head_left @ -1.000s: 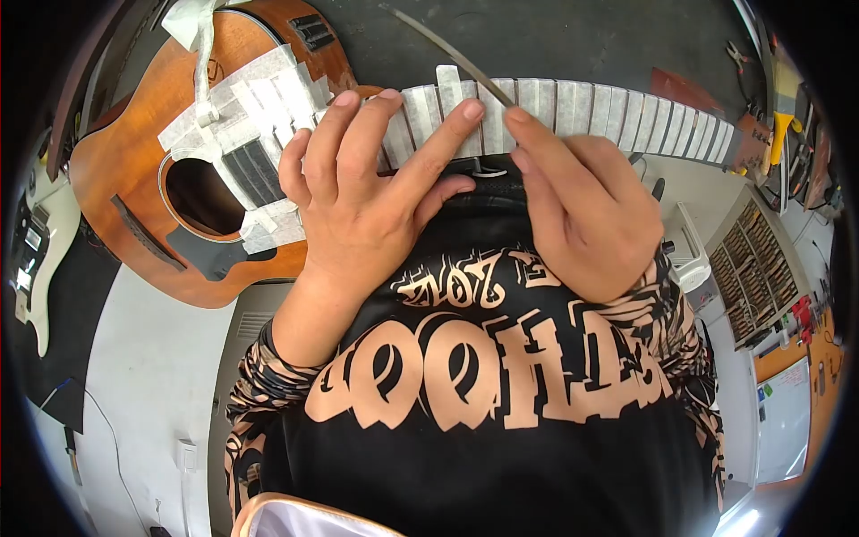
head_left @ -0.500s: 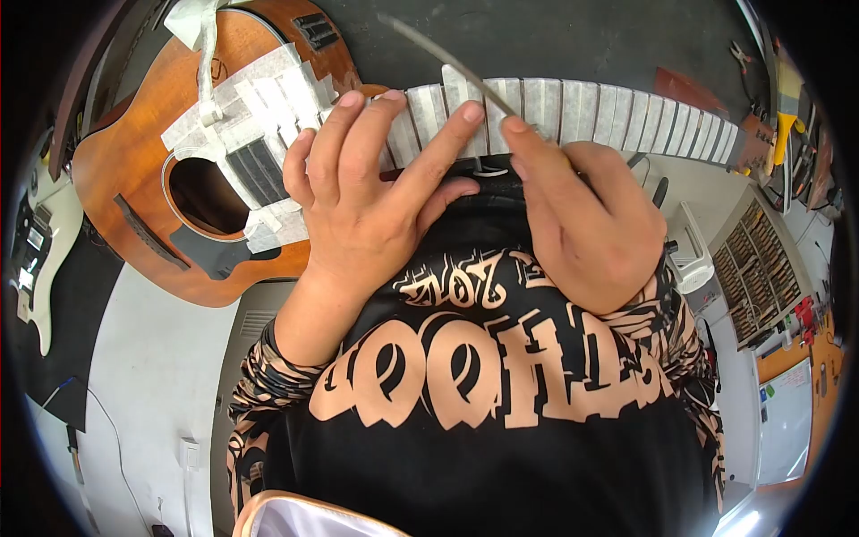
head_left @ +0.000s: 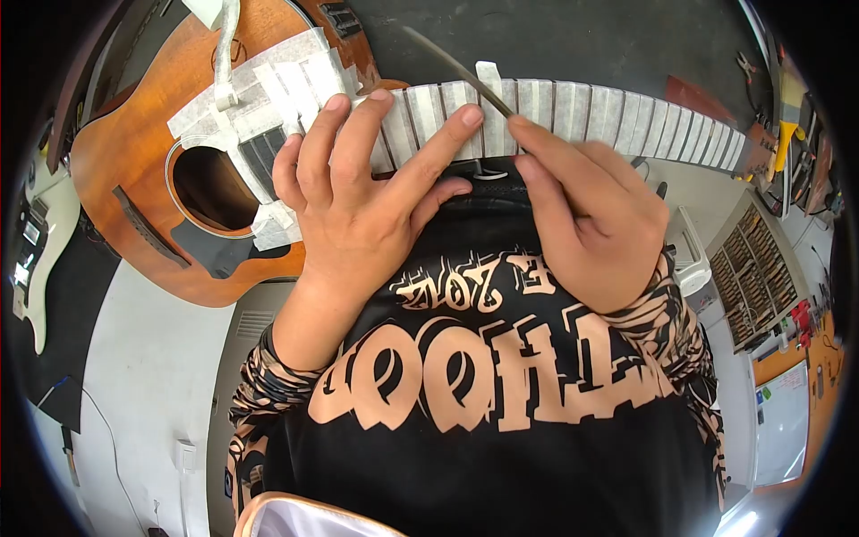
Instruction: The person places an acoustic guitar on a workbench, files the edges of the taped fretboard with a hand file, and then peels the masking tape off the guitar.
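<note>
An acoustic guitar (head_left: 125, 201) lies across the bench, its fretboard (head_left: 617, 121) masked with pale tape between the frets. My left hand (head_left: 353, 210) is open, fingers spread over the taped fretboard near the body, the index fingertip beside the file. In my right hand (head_left: 599, 210) is a slim metal file (head_left: 452, 63), pinched at its near end between thumb and fingers. The file slants over the fretboard, its far end beyond the neck; whether it touches a fret I cannot tell. A tape tab (head_left: 488, 74) sticks up at the fretboard's far edge.
The dark bench mat (head_left: 573, 40) spreads behind the neck. A white guitar body (head_left: 49, 242) lies at far left. To the right are pliers (head_left: 744, 64), hand tools with yellow handles (head_left: 787, 130) and a rack of small parts (head_left: 761, 268).
The file's far tip has shifted right and slightly down in view. The fretboard and its tape tab appear further right, while my left fingers sit slightly more to the left.
</note>
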Demonstrator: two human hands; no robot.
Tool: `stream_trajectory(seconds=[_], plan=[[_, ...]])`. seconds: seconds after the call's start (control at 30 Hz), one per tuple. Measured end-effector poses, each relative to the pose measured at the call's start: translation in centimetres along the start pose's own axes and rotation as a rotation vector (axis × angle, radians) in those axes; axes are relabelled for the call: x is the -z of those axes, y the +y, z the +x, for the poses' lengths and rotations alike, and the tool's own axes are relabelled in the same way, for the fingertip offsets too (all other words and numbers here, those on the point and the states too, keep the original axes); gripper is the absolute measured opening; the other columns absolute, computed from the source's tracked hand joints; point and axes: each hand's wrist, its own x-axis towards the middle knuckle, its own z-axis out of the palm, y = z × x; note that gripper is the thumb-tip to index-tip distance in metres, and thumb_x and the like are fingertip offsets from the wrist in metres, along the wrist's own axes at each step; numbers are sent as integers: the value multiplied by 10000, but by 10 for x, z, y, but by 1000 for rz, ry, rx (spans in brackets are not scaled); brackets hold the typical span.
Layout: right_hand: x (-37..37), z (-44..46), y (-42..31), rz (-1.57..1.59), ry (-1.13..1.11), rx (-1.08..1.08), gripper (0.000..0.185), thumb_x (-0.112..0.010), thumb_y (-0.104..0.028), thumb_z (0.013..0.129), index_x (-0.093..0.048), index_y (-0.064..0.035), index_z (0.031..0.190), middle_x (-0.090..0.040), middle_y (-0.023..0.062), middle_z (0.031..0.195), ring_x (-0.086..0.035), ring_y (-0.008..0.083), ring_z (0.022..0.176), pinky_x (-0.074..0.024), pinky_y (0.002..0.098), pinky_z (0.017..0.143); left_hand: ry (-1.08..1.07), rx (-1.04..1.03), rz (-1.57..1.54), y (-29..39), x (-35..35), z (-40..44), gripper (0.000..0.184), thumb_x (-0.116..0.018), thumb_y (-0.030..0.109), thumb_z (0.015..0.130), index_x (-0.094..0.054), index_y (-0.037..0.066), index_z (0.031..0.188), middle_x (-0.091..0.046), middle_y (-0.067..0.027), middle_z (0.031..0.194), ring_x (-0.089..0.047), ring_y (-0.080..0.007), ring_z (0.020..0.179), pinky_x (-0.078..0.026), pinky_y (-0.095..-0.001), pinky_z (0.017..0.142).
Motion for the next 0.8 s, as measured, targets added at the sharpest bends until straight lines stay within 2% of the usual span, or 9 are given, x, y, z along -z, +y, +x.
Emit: stream_trajectory(seconds=[0.13,0.2,0.27,0.3,0.47,0.53,0.57,0.7,0.8], plan=[[5,-9,10,-106,68,196,342,-708,54,834,-712,-29,1165,-639,108,773,-601,171,614,-473,254,570,3,-9,3,-1,-1,0,567,-696,605,764,-650,399,1290,-467,-74,1303,-407,-290,1244,-277,-417,1036],[14,-27,8,-33,64,78,318,-697,32,865,-705,-20,1178,-670,99,804,-598,131,626,-465,240,577,14,-5,7,0,-3,0,567,-695,606,765,-651,398,1290,-468,-71,1301,-408,-289,1241,-277,-415,1033],[22,-43,10,243,-45,-253,352,-723,39,822,-724,-62,1160,-606,63,683,-555,114,551,-456,236,535,10,-3,10,-1,-3,-1,566,-693,608,765,-652,398,1289,-470,-68,1299,-408,-288,1238,-277,-412,1030],[22,-48,12,307,-77,-290,319,-712,21,855,-718,-45,1167,-623,68,670,-555,88,561,-450,234,541,20,-7,11,-1,-4,0,565,-692,609,767,-653,396,1288,-473,-67,1295,-409,-285,1235,-277,-410,1027],[3,-25,0,248,-25,-278,312,-722,33,833,-724,-37,1138,-637,89,692,-578,126,561,-454,240,537,17,-8,12,-2,-3,0,560,-686,610,774,-656,388,1288,-480,-66,1285,-411,-281,1230,-277,-408,1025],[-3,-13,-1,117,63,-93,279,-676,-4,908,-699,-20,1186,-677,67,788,-567,54,634,-417,193,570,13,-6,9,-2,-2,0,556,-685,609,775,-658,389,1285,-480,-66,1287,-410,-280,1234,-278,-407,1029],[-5,-12,-3,133,157,-85,320,-729,50,807,-736,-36,1115,-636,95,688,-581,160,551,-453,250,530,14,-4,13,-2,-2,1,556,-685,609,775,-658,389,1285,-480,-66,1287,-410,-280,1234,-278,-407,1029],[14,-38,-1,88,46,-249,329,-732,43,811,-733,-32,1132,-646,98,689,-569,125,548,-443,241,529,22,6,-6,-2,-3,-1,550,-687,607,772,-663,391,1277,-482,-63,1295,-410,-279,1241,-279,-409,1036],[18,-49,5,129,32,-234,323,-733,36,817,-732,-29,1134,-643,88,679,-558,108,545,-437,237,525,27,13,-7,0,-3,-1,547,-688,607,769,-665,394,1273,-483,-62,1299,-411,-278,1242,-280,-409,1039]])
